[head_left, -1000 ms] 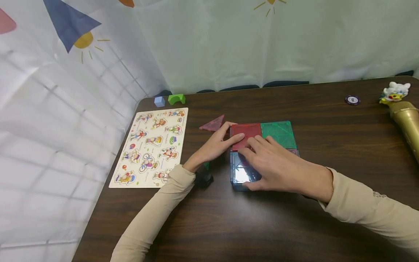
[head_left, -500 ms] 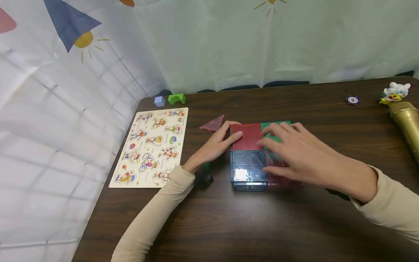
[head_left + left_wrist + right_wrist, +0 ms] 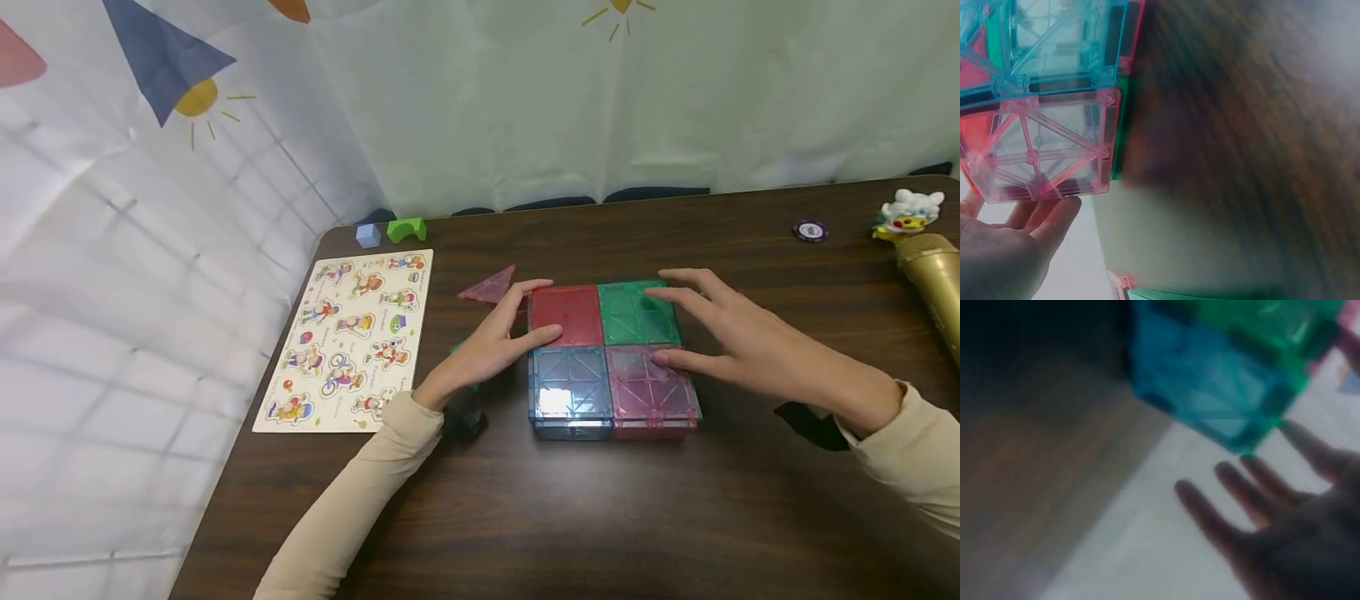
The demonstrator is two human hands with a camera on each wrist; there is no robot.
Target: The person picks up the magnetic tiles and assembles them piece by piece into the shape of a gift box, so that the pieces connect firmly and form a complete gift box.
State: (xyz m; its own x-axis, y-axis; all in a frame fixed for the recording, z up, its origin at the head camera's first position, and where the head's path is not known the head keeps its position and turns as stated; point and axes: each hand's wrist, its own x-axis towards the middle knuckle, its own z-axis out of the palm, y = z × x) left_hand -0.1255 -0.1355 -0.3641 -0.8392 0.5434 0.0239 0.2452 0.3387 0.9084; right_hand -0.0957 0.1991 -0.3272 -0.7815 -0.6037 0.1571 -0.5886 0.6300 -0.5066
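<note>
A low square box of translucent magnetic tiles stands on the table. On its top lie a red tile [image 3: 566, 316], a green tile [image 3: 639, 312], a blue tile [image 3: 571, 382] and a pink tile [image 3: 651, 382]. My left hand [image 3: 487, 343] rests at the back left corner, thumb over the red tile and fingers along the side; in the left wrist view the fingertips meet a pink side tile [image 3: 1054, 150]. My right hand [image 3: 738, 342] is spread at the right side, fingertips near the green and pink tiles. Whether they touch is unclear; the blurred right wrist view shows straight fingers.
Behind my left hand lies a pink triangular tile [image 3: 489, 286]. A picture puzzle board [image 3: 345, 342] is on the left, with a blue cube [image 3: 367, 236] and a green arch block [image 3: 407, 230] behind. A poker chip [image 3: 810, 231], a figurine [image 3: 909, 215] and a gold microphone [image 3: 930, 275] lie right.
My right hand has lifted off the tiles and moved right to the box's right side, uncovering the blue, pink and green tiles. My left hand stays at the back left corner.
</note>
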